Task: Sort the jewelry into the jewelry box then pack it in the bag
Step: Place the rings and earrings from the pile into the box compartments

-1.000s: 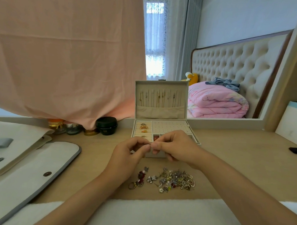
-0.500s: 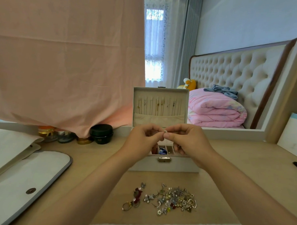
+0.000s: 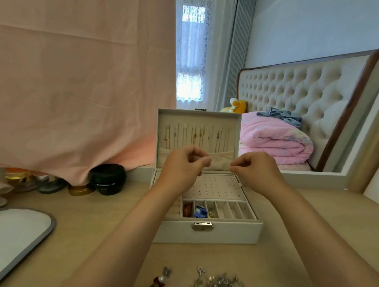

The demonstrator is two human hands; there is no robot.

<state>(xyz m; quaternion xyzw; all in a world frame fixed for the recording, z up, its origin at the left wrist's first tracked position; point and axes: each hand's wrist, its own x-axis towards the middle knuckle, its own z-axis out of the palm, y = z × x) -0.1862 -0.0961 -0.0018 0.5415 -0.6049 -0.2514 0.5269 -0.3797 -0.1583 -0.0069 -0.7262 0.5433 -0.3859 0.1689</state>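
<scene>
Head view: jewelry box is recorded standing open on the table, straight ahead, with its metal latch on the front wall facing the camera. The lid is held upright; thin necklaces are seen hanging in a row inside it, above a fabric pocket. In the tray, a dotted panel is noted at the back, and a row of narrow slots in front of it. The leftmost slots are occupied by a red piece, a blue piece and a small gold piece; the slots to the right hold nothing visible.

Both hands are raised over the tray, in front of the lid pocket, and kept apart by a gap. Left hand: fingers curled, thumb and forefinger pressed tip to tip. Right hand: the same posture, tips pointed toward the left hand. Whatever may be pinched is too small to be made out.

A heap of loose jewelry is logged on the table at the bottom edge, near the box front but apart from it. The white bag with grey trim is laid flat at far left. A black jar and a gold-lidded jar are seen under the hem of a pink cloth. A folded pink quilt is visible right of the lid.
</scene>
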